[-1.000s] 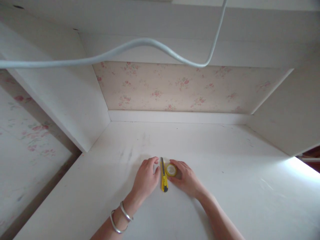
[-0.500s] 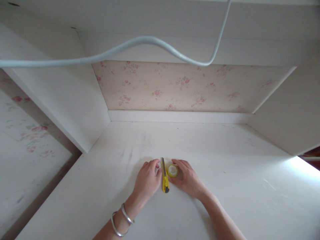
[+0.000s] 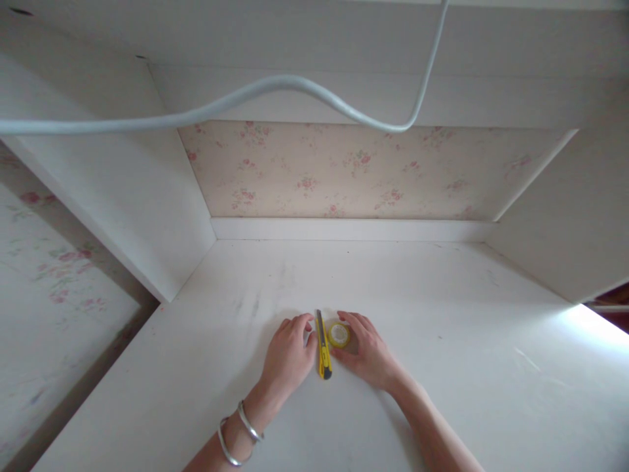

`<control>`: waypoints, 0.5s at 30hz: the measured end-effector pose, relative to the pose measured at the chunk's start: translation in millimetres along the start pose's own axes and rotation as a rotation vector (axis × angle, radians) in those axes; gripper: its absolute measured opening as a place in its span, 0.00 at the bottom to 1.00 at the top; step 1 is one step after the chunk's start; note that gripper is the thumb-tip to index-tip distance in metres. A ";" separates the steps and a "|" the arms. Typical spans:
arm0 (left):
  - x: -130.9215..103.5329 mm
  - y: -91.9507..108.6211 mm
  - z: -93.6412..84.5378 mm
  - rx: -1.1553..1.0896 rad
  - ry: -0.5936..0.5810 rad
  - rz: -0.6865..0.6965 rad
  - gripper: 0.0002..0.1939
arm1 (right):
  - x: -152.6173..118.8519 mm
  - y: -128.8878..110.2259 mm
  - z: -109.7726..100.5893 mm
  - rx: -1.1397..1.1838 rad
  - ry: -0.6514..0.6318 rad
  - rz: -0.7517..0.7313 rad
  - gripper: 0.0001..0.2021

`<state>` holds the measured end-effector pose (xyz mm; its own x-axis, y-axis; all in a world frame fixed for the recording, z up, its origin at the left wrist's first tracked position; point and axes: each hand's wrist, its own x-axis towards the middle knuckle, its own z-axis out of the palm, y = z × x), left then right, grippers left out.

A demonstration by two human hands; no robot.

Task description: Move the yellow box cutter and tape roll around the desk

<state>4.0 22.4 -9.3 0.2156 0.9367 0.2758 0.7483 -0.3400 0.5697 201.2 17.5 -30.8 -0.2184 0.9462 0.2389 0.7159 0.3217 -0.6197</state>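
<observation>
A yellow utility knife (image 3: pixel 324 354) lies on the white desktop (image 3: pixel 393 282), its narrow end pointing away from me and its black end towards me. Just right of it, close by, a small roll of tape (image 3: pixel 339 335) with a yellow rim lies flat. My left hand (image 3: pixel 291 347) rests left of the knife, fingers loosely curled, thumb a little apart, holding nothing. Around the tape roll's right side curves my right hand (image 3: pixel 367 351), thumb and fingers parted, with no firm grip on the roll visible. Two silver bangles (image 3: pixel 239 436) circle my left wrist.
A white cable (image 3: pixel 289 82) hangs across the upper view, in front of a white shelf (image 3: pixel 314 39). White side panels (image 3: pixel 128 190) stand left and right of the desktop. Floral wallpaper (image 3: pixel 324 164) covers the back wall.
</observation>
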 end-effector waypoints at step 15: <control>0.3 1.0 1.0 0.013 0.000 0.005 0.13 | 0.5 -0.8 3.7 -0.024 0.047 0.034 0.29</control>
<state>5.5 22.4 -9.4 0.2193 0.9352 0.2781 0.7554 -0.3431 0.5583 198.1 17.8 -33.0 -0.1628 0.9537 0.2527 0.7380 0.2878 -0.6103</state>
